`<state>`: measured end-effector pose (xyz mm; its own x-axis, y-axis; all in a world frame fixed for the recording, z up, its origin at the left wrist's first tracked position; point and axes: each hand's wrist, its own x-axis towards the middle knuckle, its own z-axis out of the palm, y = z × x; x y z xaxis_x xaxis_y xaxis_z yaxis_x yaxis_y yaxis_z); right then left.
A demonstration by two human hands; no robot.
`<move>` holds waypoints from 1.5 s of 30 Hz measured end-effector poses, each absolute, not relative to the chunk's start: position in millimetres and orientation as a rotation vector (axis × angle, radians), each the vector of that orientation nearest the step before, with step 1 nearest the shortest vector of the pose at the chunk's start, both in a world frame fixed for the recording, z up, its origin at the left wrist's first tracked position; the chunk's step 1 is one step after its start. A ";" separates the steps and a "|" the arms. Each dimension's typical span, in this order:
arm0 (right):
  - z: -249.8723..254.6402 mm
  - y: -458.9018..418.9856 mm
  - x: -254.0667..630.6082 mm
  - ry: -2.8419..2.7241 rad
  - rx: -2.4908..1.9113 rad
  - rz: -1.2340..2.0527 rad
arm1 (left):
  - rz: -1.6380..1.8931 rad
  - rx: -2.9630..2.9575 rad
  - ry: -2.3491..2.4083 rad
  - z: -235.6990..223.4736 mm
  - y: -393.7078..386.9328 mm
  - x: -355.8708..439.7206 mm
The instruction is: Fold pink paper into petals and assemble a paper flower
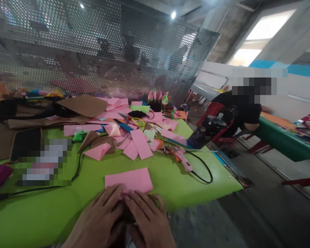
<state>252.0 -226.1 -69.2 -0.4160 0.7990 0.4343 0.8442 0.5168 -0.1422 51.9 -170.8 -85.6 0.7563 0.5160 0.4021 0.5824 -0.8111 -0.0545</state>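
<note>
A rectangular sheet of pink paper (129,179) lies near the front edge of the green table, directly before me. My left hand (103,210) and my right hand (147,213) meet at its near edge, fingertips close together on the paper. The fingers of both hands curl over that edge, with the thumbs tucked low and partly hidden. Beneath my hands, the near part of the paper cannot be seen. To the right rests a pink glue gun (184,160) with a small red light and a black cord.
Pink paper pieces (141,143) and brown sheets (82,105) pile up at the back of the green table (93,175). A dark tumbler (204,132) stands near the right edge. A black cord (41,189) crosses the left side. Beyond, a person (240,113) sits by another table.
</note>
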 end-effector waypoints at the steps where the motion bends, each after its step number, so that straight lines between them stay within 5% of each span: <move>1: -70.0 -228.0 256.9 -2.332 -1.392 -0.130 | -0.559 -2.771 -0.862 -85.0 -170.4 50.5; 19: -74.0 -233.8 290.2 -2.355 -1.510 -0.162 | -0.521 -2.602 -0.974 -76.2 -186.3 -4.4; 30: -80.6 -234.5 286.4 -2.236 -1.429 -0.174 | -0.486 -2.808 -1.471 -41.6 -141.6 68.2; 37: -80.0 -234.2 288.6 -2.207 -1.388 -0.109 | -0.239 -2.940 -1.493 -18.9 -136.8 90.9; 45: -86.0 -235.0 288.8 -2.205 -1.385 -0.066 | -0.392 -2.959 -1.478 -23.1 -139.0 94.4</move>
